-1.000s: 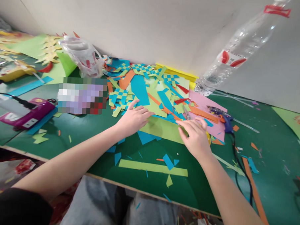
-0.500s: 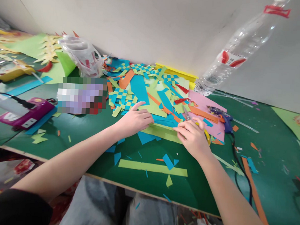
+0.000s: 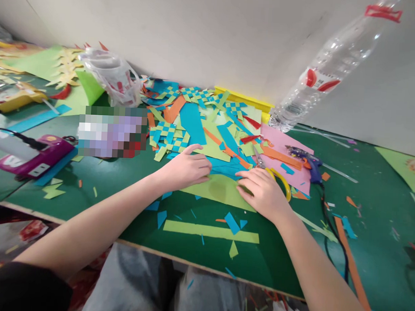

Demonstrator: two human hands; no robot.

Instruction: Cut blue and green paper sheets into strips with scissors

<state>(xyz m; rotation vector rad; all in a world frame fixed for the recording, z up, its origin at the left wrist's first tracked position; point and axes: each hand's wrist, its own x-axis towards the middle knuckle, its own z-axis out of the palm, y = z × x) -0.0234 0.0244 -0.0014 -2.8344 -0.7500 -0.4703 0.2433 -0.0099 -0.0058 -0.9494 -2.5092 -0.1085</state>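
A wide light-green paper strip (image 3: 216,189) bows slightly upward between my two hands, above the green table. My left hand (image 3: 188,170) closes on its upper left edge, the index finger lifted away from the rest. At the upper right edge, my right hand (image 3: 261,189) pinches the strip between fingers and thumb. Scissors (image 3: 284,182) with yellow handles lie right behind my right hand, partly covered by it. Beyond the strip lie blue paper sheets (image 3: 192,122) and blue-and-green woven paper pieces (image 3: 167,131). Nearer me is a narrow green strip (image 3: 211,231).
An upside-down, tilted plastic bottle (image 3: 326,78) stands by the wall. A blue glue gun (image 3: 312,169) with a black cord lies right. A purple power strip (image 3: 44,155), a plastic-wrapped cup (image 3: 111,75) and a yellow glue gun (image 3: 20,97) are left. Paper scraps litter the table.
The green strip has tilted and bowed, showing more of its face toward me. Both hands stay nearly in place, with my right fingers shifted slightly left.
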